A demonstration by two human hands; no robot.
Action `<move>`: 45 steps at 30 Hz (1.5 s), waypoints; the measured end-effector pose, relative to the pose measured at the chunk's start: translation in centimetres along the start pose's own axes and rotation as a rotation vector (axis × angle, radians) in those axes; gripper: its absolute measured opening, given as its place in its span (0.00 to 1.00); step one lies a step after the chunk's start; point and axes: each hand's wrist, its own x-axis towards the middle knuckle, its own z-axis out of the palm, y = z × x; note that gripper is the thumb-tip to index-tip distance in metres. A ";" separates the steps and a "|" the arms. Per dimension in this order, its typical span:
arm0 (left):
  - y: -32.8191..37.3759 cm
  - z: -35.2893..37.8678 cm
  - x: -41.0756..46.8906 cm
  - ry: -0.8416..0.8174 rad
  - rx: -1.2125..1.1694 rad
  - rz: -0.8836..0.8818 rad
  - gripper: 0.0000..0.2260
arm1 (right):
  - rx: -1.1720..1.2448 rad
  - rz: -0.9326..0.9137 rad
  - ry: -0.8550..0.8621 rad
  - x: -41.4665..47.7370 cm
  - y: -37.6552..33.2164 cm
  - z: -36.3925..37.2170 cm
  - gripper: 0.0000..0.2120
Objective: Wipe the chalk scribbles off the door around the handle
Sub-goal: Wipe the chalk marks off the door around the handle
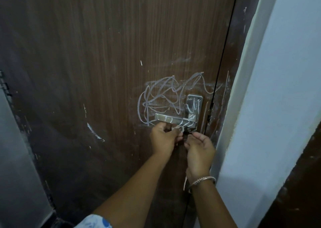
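White chalk scribbles [163, 97] loop over the brown wooden door [104, 71], above and to the left of the metal lever handle [175, 120]. Chalk strokes also cross the lever and its back plate [194, 106]. My left hand [164, 139] is just under the lever and pinches a small whitish wad [178, 128] against the door. My right hand [199, 147] hovers beside it, below the plate. Its fingers are loosely curled and nothing shows in them. A silver bangle [203, 180] sits on that wrist.
More chalk marks lie on the door at the lower left [94, 132] and on the dark door frame [225, 92] to the right. A pale wall [278, 106] juts out close on the right. A grey wall [15, 158] borders the left.
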 end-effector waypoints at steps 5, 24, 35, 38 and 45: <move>-0.8 -0.8 -0.3 -0.116 0.079 0.140 0.04 | -0.160 -0.260 -0.018 0.2 -1.6 0.1 0.11; -0.1 -2.3 0.0 -0.332 -0.090 -0.230 0.15 | -0.276 -0.418 -0.090 0.1 -2.3 -1.6 0.11; 2.7 -5.9 6.2 -0.793 -0.027 -0.636 0.50 | -0.326 -0.530 -0.145 0.1 -4.1 -2.4 0.10; 4.1 -5.7 7.1 -0.806 0.038 -0.620 0.51 | -0.332 -0.527 -0.175 0.1 -4.4 -2.4 0.10; 8.7 -4.5 7.6 -0.866 0.262 -0.457 0.52 | -0.377 -0.485 -0.231 0.1 -4.7 -2.4 0.12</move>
